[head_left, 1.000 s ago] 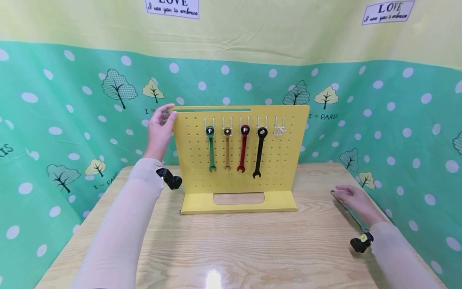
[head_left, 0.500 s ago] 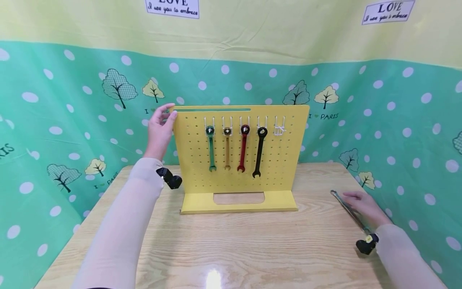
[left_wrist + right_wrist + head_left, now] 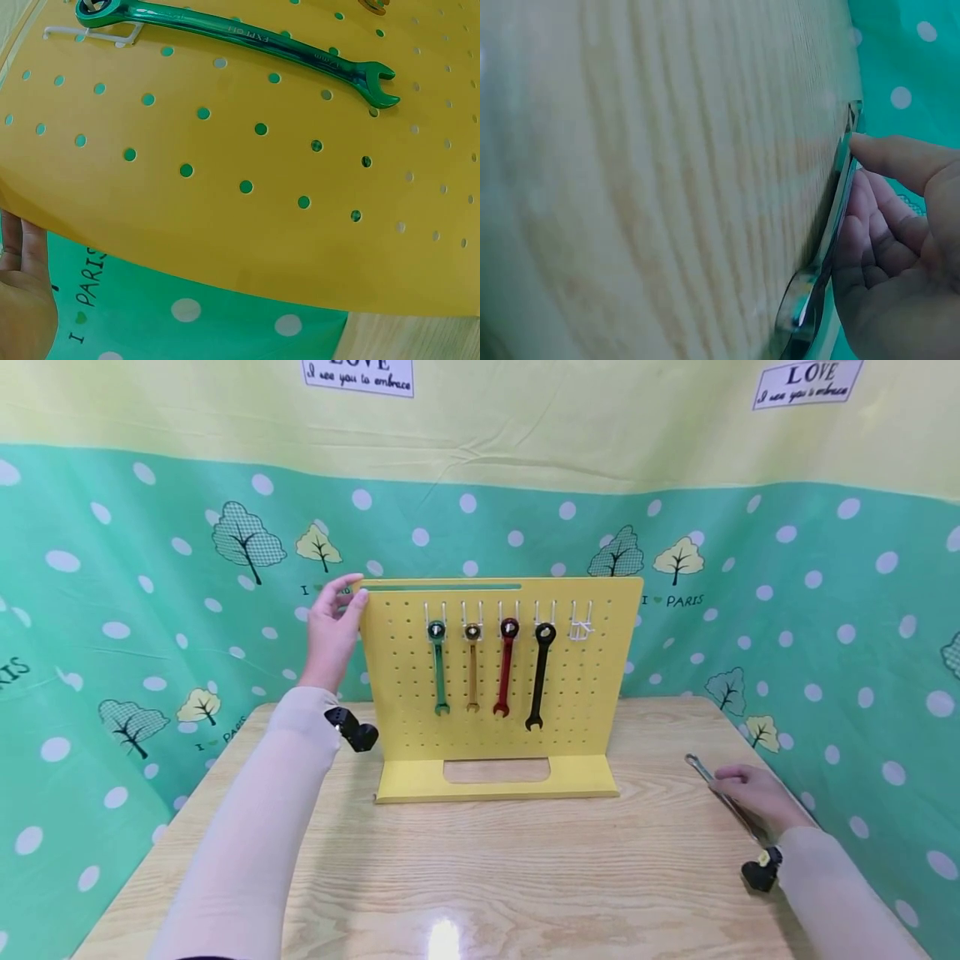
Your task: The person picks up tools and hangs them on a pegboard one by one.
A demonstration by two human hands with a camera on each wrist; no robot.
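Observation:
My left hand (image 3: 333, 631) holds the upper left corner of a yellow pegboard (image 3: 405, 727), thumb on the front and fingertips around the edge. At the table's right side lies a silver wrench (image 3: 699, 767), slanting toward me. My right hand (image 3: 757, 795) pinches it along its shaft; in the right wrist view the thumb touches the wrench (image 3: 842, 191) and the curled fingers meet its side. Four hooks carry a green wrench (image 3: 439, 672), a gold wrench (image 3: 472, 672), a red wrench (image 3: 506, 668) and a black wrench (image 3: 539, 681).
A white hook (image 3: 581, 631) at the board's right has no wrench on it. The board's foot (image 3: 577, 777) stands on the wooden table (image 3: 495, 860). Green dotted curtain (image 3: 840, 635) closes in the back and both sides.
My right hand first draws right, off the silver wrench, then comes back to touch it. The silver wrench shifts very slightly. My left hand stays on the board's corner.

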